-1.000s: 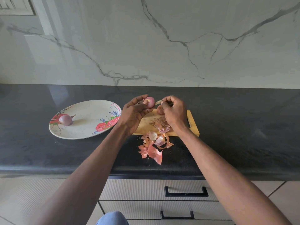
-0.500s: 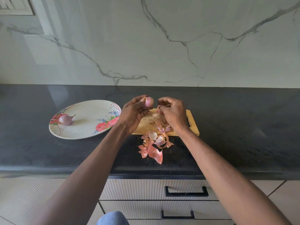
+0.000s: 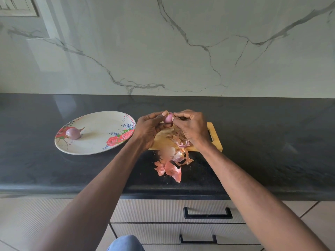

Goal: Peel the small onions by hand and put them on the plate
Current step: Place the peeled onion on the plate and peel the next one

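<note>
A small pink onion [image 3: 168, 119] is held up over the wooden cutting board [image 3: 214, 140]. My left hand [image 3: 149, 128] grips it from the left with thumb and fingers. My right hand [image 3: 192, 126] has its fingertips curled against the onion's right side, pinching at its skin. One peeled purple onion [image 3: 73, 133] with a short stalk lies on the left part of the floral plate [image 3: 101, 142], which stands on the black counter left of the board.
Loose pink and tan onion skins [image 3: 172, 160] are heaped on the board's front edge and spill onto the black counter [image 3: 272, 142]. A marble wall rises behind. Drawers with black handles [image 3: 207, 212] are below the counter edge.
My right hand has moved left and closed the gap to the onion, its fingertips now on the skin. The left hand has kept the onion in nearly the same place.
</note>
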